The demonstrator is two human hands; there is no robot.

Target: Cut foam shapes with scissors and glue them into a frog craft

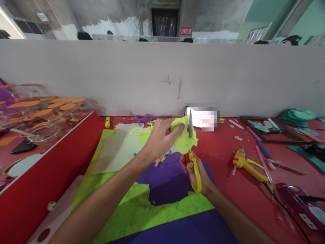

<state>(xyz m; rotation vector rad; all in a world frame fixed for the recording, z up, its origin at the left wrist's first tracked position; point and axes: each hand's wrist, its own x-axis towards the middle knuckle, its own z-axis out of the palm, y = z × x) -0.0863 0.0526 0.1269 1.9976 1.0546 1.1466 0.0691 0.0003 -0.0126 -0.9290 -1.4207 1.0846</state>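
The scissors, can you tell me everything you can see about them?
The scissors have bright yellow loop handles, a red part by the pivot and grey metal blades. They point up and away, blades biting into a small piece of yellow-green paper. The right hand has its fingers through the handles; the left hand pinches the paper. They are held in the air above the purple sheet on the red table.

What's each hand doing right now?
Left hand: closed, pinching the yellow-green paper.
Right hand: closed on the scissors, blades in the paper.
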